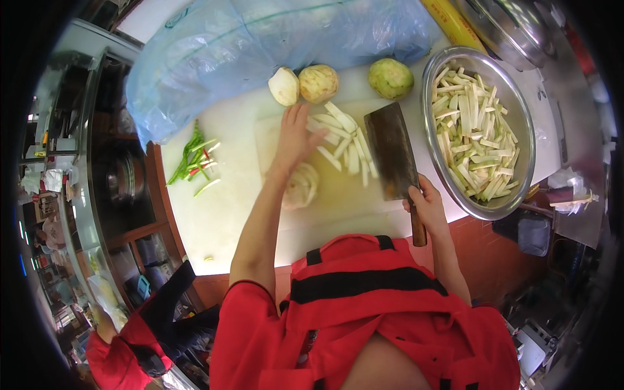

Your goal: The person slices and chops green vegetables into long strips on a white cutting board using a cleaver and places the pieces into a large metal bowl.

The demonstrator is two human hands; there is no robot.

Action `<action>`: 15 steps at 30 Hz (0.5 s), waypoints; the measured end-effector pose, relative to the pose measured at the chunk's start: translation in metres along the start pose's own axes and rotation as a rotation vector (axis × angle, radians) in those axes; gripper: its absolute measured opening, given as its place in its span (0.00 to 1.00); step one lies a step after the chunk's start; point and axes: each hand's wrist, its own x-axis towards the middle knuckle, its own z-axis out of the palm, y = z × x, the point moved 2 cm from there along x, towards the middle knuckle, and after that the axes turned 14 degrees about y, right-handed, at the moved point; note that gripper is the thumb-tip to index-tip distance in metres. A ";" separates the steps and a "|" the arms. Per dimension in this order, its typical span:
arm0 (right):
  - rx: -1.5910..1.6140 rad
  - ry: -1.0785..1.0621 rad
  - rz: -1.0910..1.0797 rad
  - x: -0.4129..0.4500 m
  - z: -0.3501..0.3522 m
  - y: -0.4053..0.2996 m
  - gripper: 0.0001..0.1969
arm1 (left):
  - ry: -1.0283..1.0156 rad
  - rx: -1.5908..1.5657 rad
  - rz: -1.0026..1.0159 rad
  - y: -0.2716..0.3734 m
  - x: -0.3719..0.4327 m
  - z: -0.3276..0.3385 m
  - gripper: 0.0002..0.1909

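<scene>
My left hand (298, 134) reaches over the white cutting board with its fingers apart, the fingertips just short of a peeled pale vegetable (284, 86). My right hand (427, 201) grips the wooden handle of a cleaver (391, 151), whose dark broad blade lies over the board. Between the hands are cut pale vegetable sticks (352, 141), loosely spread. Below my left hand, partly behind the wrist, is a round pale vegetable piece (301, 187). A yellowish peeled vegetable (319, 84) and a greener one (391, 79) sit at the board's far side.
To the right, a steel bowl (527, 146) holds many pale sticks. A blue plastic bag (273, 44) spans the far side. Green and red pepper pieces (197, 158) lie at left, and a yellow box (453, 24) is at top right. Another person (126, 346) in red is at lower left.
</scene>
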 end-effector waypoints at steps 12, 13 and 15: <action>0.320 -0.096 0.205 0.022 -0.016 0.046 0.18 | -0.106 0.123 0.105 0.001 0.003 0.017 0.29; 0.321 -0.098 0.209 0.022 -0.015 0.044 0.18 | -0.097 0.136 0.167 0.004 0.002 0.021 0.30; 0.345 -0.086 0.208 0.021 -0.013 0.043 0.17 | -0.122 0.127 0.110 0.015 -0.009 0.030 0.33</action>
